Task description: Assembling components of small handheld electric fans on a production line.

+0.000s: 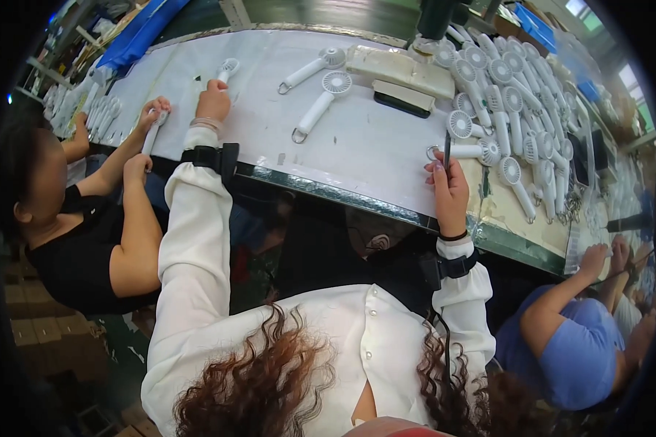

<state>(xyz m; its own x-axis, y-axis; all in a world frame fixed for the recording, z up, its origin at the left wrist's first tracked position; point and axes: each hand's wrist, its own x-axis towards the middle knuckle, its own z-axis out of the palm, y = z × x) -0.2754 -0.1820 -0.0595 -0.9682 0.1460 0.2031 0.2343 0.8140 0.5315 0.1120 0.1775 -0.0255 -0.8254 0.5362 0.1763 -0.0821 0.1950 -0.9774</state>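
At the left part of the table, my left hand [213,102] is closed around the handle of a small white handheld fan [229,68]; the fan's round head shows beyond my fingers. My right hand [450,188] is closed on a slim dark tool [447,151], which points away from me; its exact kind is unclear. Just by those fingertips lies a white fan [481,151] with a ring at its handle end; whether I touch the ring cannot be told. Between my hands, two more white fans [317,106] [312,69] lie on the white table cover [372,153].
A large heap of white fans [517,95] covers the right side. A cream block [401,71] and a dark-edged pad [402,100] lie at the far middle. A co-worker [87,218] at left holds a fan; another person [568,342] sits at right.
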